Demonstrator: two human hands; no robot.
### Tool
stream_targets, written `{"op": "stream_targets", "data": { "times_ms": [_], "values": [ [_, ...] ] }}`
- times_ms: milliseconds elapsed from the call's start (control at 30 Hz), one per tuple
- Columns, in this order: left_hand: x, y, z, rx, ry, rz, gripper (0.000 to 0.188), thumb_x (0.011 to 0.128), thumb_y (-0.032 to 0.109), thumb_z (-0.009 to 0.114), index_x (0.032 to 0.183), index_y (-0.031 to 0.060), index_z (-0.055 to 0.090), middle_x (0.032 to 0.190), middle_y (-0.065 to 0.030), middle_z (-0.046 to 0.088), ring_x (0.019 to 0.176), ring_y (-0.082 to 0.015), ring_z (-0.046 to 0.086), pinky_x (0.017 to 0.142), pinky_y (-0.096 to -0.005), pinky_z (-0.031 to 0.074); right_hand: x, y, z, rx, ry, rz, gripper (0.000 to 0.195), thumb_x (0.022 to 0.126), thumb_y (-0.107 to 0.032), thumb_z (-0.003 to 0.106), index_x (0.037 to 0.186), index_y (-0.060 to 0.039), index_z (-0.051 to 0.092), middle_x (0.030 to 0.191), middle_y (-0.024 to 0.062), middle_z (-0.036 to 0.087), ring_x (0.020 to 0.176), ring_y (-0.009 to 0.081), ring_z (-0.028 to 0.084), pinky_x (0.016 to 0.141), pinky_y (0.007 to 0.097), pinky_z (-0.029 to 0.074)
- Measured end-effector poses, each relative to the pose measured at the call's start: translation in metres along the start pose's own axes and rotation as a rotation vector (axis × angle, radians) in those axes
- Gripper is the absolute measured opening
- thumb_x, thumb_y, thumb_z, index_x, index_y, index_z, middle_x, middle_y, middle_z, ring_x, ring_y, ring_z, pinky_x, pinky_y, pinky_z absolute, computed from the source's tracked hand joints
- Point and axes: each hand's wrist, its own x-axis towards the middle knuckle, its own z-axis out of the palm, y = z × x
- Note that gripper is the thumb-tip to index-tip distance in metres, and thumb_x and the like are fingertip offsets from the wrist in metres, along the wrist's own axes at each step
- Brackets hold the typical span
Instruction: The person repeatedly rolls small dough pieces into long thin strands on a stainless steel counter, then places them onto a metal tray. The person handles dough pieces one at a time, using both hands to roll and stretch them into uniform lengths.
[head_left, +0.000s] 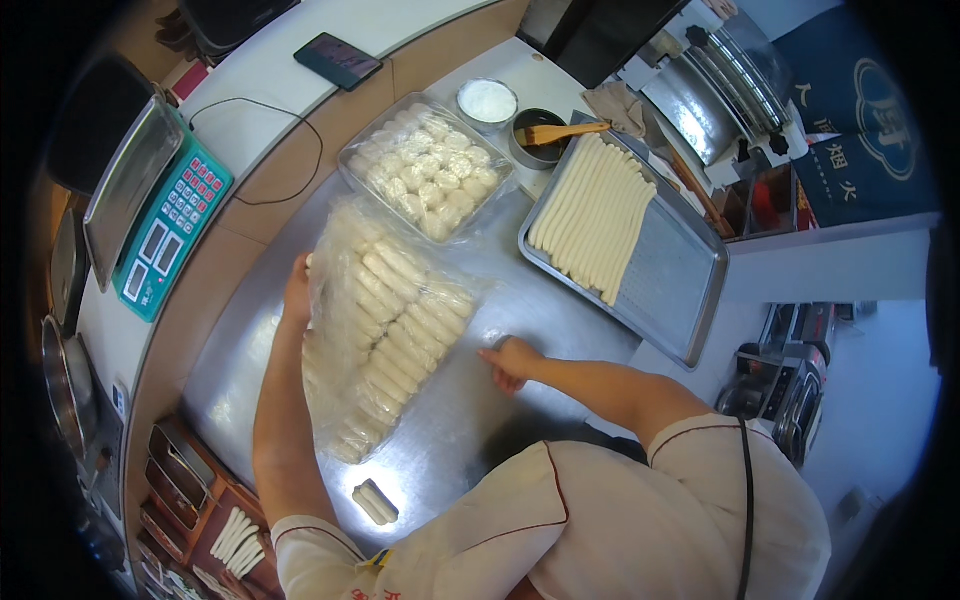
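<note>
My left hand (298, 289) is at the left edge of a clear plastic film (334, 270). Its fingertips are hidden by the film and dough, so its grip is unclear. Under this film, rows of pale dough rolls (401, 356) lie on the steel worktop (457, 442). My right hand (514, 365) hovers right of the rolls, its fingers curled with nothing visible in them. Two short dough strips (375, 502), side by side, lie on the worktop close to my body.
Behind the rolls stands a film-covered tray of dough balls (427, 172). A metal tray (679, 274) holds long dough strips (592, 214). Near it are a bowl of white powder (487, 101) and a brush (562, 133) across a pot (536, 157). A scale (176, 217) stands left. Another person's hand (266, 551) is lower left.
</note>
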Motion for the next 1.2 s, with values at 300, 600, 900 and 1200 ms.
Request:
{"op": "stream_targets", "data": {
  "times_ms": [300, 600, 900, 1200],
  "values": [
    [-0.007, 0.043, 0.019, 0.377, 0.190, 0.146, 0.030, 0.107, 0.032, 0.073, 0.126, 0.0096, 0.077, 0.110, -0.0154, 0.083, 0.097, -0.0294, 0.078, 0.090, -0.0406, 0.061, 0.009, 0.010, 0.003, 0.040, 0.005, 0.024, 0.088, 0.114, -0.075, 0.055, 0.088, 0.0050, 0.081, 0.080, 0.0193, 0.082, 0.065, 0.0307, 0.082, 0.061, 0.0437, 0.068],
    [-0.031, 0.134, -0.041, 1.081, 0.422, 0.579, 0.025, 0.102, 0.038, 0.085, 0.113, 0.0156, 0.079, 0.096, -0.0113, 0.078, 0.085, -0.0383, 0.078, 0.074, -0.0517, 0.062, 0.008, 0.007, 0.001, 0.047, -0.019, -0.020, 0.085, 0.116, -0.072, 0.053, 0.084, 0.0028, 0.078, 0.078, 0.0173, 0.081, 0.061, 0.0295, 0.080, 0.057, 0.0435, 0.065],
    [-0.202, 0.187, -0.055, 0.554, 0.597, 0.443, 0.028, 0.106, 0.025, 0.088, 0.120, 0.0027, 0.079, 0.107, -0.0097, 0.082, 0.096, -0.0220, 0.078, 0.088, -0.0344, 0.061, 0.024, 0.005, -0.001, 0.019, -0.083, -0.028, 0.086, 0.114, -0.077, 0.052, 0.091, 0.0018, 0.076, 0.082, 0.0177, 0.080, 0.065, 0.0303, 0.080, 0.058, 0.0438, 0.064],
    [-0.418, 0.096, 0.057, -0.272, 0.585, -0.315, 0.033, 0.116, 0.042, 0.073, 0.121, 0.0096, 0.081, 0.100, -0.0004, 0.078, 0.093, -0.0114, 0.071, 0.081, -0.0320, 0.057, 0.046, 0.020, -0.008, 0.037, -0.152, -0.041, 0.080, 0.112, -0.077, 0.056, 0.100, -0.0003, 0.078, 0.087, 0.0162, 0.081, 0.068, 0.0310, 0.081, 0.060, 0.0425, 0.063]
  ]
}}
